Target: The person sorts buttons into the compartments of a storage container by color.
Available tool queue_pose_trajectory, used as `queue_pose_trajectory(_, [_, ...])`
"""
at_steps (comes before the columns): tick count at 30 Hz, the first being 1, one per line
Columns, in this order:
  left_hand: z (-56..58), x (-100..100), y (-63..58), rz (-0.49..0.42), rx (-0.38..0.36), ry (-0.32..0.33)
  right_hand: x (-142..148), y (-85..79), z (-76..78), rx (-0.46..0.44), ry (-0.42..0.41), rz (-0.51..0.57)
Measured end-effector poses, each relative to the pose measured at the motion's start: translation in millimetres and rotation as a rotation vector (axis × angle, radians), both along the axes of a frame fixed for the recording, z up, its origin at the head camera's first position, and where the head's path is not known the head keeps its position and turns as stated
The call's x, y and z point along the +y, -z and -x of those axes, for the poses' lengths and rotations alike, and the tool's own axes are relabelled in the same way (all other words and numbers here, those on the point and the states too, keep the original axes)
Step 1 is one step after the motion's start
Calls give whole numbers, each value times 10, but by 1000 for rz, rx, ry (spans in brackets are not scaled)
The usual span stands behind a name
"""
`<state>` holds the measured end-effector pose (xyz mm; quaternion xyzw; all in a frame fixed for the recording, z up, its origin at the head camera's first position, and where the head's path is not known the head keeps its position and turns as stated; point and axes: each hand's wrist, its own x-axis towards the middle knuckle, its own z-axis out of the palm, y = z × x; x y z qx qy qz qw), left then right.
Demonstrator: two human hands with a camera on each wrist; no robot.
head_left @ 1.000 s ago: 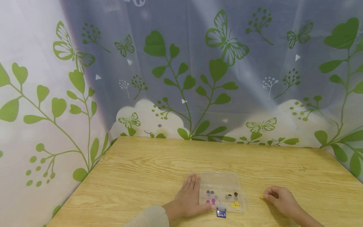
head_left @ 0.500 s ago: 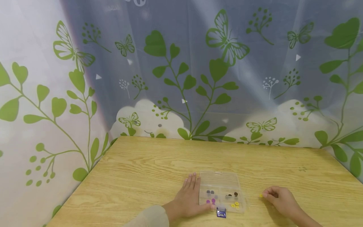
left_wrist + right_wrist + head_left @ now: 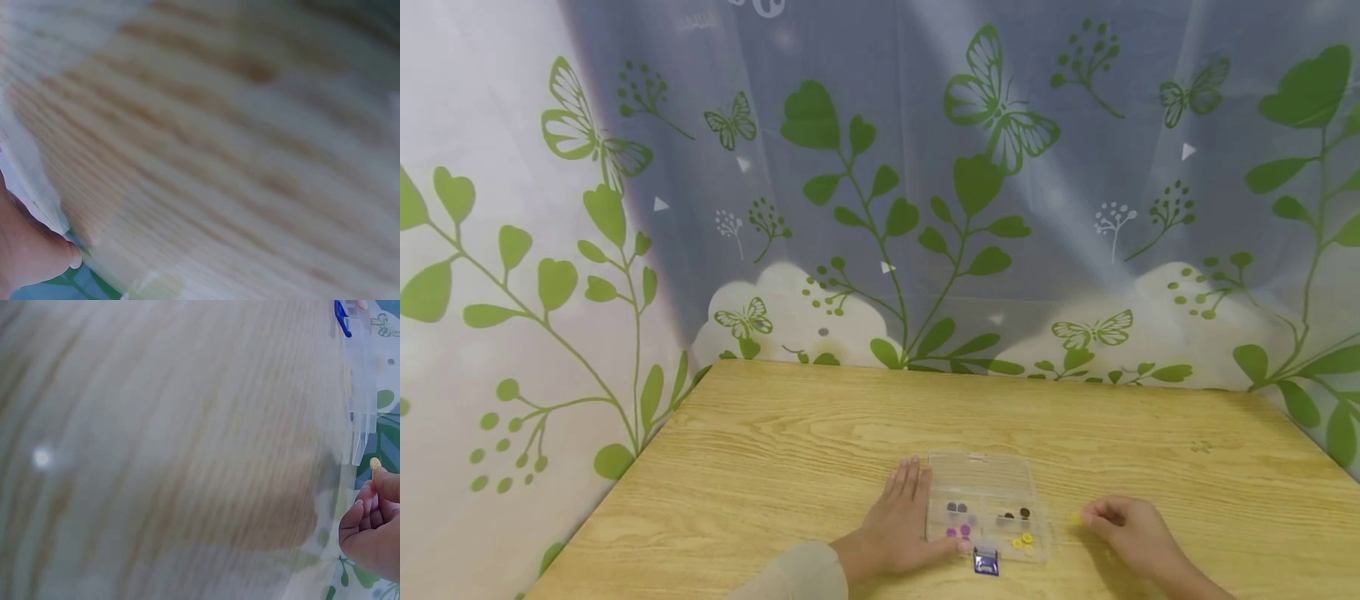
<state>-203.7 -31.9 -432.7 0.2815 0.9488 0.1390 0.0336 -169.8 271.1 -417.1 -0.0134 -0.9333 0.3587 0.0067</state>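
A clear plastic compartment box lies with its lid open on the table. My left hand rests along its left side, fingers straight and thumb touching the front edge. Between thumb and finger my right hand pinches a small yellow button, to the right of the box and apart from it. Grey buttons and dark buttons sit in the rear compartments. Purple buttons are at front left, other yellow buttons at front right. A blue latch juts from the front.
The wood-grain table extends behind and to both sides of the box. A curtain printed with leaves and butterflies hangs along its back and left edges.
My right hand has shifted slightly left, bringing the pinched yellow button nearer the box. The left hand and the box have stayed in place.
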Motion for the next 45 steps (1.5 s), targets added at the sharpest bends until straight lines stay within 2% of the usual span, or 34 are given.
queue_pose_trajectory(5, [16,6,21,-6,8,2,-68,-25,1,20,-1,-17])
queue_pose_trajectory(16, [20,7,32,-14,5,1,-273,-89,-1,5,-25,49])
queue_pose_trajectory(25, [17,5,24,-18,-3,-3,-371,-87,-2,49,-146,85])
queue_pose_trajectory(28, [13,3,18,-18,-6,-5,-402,-75,-6,91,-223,104])
queue_pose_trajectory(33, [10,0,9,-11,-9,-4,-474,-63,0,111,-327,139])
queue_pose_trajectory(39, [11,-1,2,-9,-15,-4,-575,-75,0,97,-356,136])
queue_pose_trajectory(45, [22,5,23,-10,-3,-2,-628,-56,4,113,-356,56])
